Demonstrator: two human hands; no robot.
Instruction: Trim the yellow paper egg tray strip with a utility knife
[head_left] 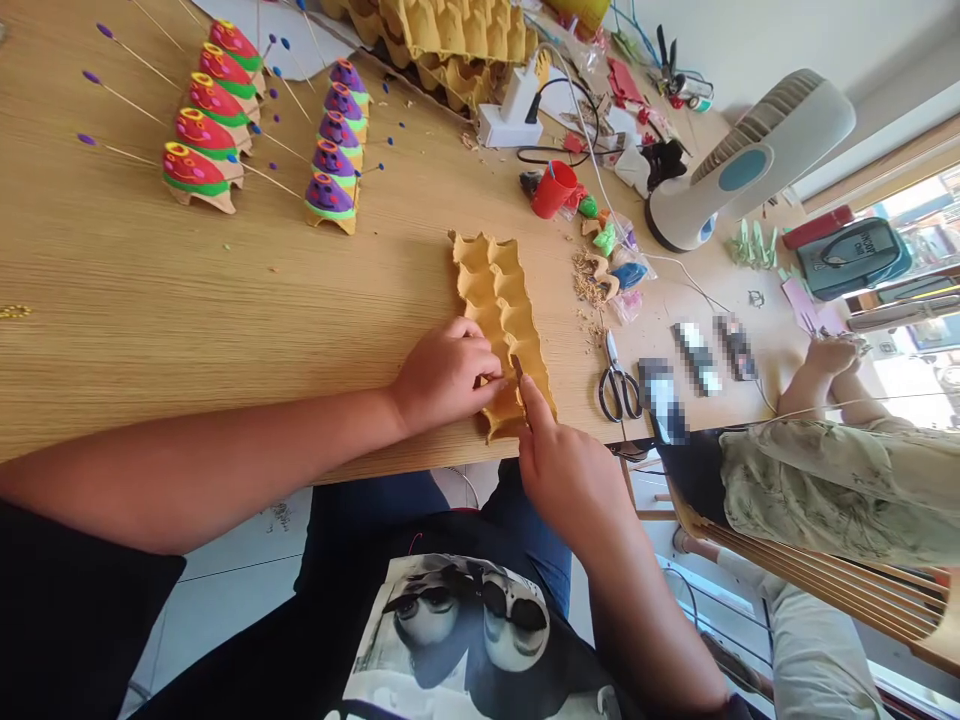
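A strip of yellow egg carton [471,285], two rows of cups wide, lies at the table's front edge. My left hand [442,375] rests on its left side with curled fingers, gripping or pressing the cardboard. In my right hand [570,475] is a slim knife [517,369], its tip on the ridge between the two rows; most of the handle is hidden by my fingers. My right index finger stretches along the knife's back.
Painted carton caterpillars, one red and green [196,168], one purple [331,195], stand at the back left. More egg trays [457,30], a power strip [510,126], a red cup [553,190], scissors [619,385], phones [663,400] and a fan [750,160] lie around. Another person's hands [829,355] are at right.
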